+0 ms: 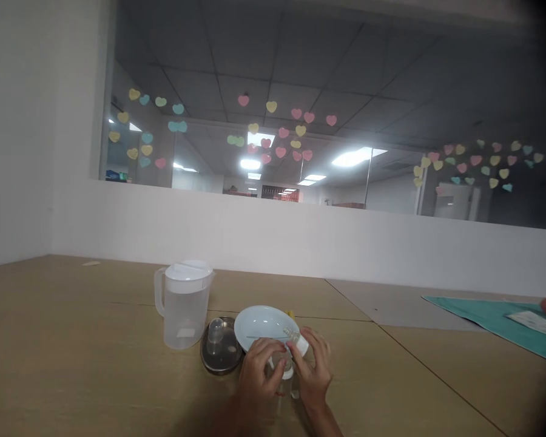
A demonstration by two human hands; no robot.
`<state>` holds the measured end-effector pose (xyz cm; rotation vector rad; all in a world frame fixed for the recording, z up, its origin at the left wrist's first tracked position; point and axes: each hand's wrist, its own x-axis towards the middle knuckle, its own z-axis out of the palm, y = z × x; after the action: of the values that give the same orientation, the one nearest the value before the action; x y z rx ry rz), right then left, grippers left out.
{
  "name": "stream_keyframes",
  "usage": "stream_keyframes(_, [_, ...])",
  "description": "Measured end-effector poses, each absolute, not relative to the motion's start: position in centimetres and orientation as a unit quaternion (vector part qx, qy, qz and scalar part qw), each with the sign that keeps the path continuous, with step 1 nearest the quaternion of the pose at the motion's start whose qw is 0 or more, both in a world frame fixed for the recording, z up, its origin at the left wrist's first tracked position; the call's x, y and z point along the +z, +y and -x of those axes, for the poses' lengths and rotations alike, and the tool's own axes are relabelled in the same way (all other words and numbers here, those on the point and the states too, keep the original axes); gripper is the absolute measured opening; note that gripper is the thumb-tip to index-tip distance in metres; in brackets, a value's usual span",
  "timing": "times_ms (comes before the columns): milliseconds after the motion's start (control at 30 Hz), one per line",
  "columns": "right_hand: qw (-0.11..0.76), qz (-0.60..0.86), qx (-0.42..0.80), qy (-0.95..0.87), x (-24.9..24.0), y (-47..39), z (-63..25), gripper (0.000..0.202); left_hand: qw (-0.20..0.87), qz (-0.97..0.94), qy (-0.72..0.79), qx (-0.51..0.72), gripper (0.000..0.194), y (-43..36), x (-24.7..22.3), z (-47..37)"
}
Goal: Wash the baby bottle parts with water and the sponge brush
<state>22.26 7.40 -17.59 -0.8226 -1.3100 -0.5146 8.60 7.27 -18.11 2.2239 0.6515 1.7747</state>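
Both my hands meet in front of a pale blue bowl (255,314). My left hand (259,370) and my right hand (315,370) are closed, fingertips almost together, around a small clear piece with a white ring (287,371). Fingers cover part of it, and blur keeps me from telling its exact kind. Just behind my right fingers, at the bowl's right side, shows a clear ribbed piece with a white end (302,345); whether it touches the hand I cannot tell. A thin rod lies across the bowl.
Left of the bowl is an oval metal tray (225,360) with a clear dome-shaped cap (216,331) on it. Behind stands a lidded translucent pitcher (185,312). A green cloth (471,309) lies far right, with a white cloth (537,323) on it. A wall and window close off the back.
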Motion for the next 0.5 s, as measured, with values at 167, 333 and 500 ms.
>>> stream_keyframes(167, [0.736, 0.358, -0.152, -0.554, -17.8, 7.6, -22.0, 0.032, 0.196, -0.726, 0.241, 0.614, 0.016, 7.4, -18.2, -9.2])
stream_keyframes(333, [0.726, 0.391, -0.046, -0.564, -18.2, 7.5, -21.5, 0.029, 0.209, -0.714, 0.250, 0.620, 0.015, 7.5, -18.6, -9.4])
stream_keyframes(500, [0.689, 0.401, -0.061, -0.600, -18.5, 7.6, -21.7, 0.024, 0.178, -0.700, 0.277, 0.633, 0.019, 7.6, -19.3, -9.4])
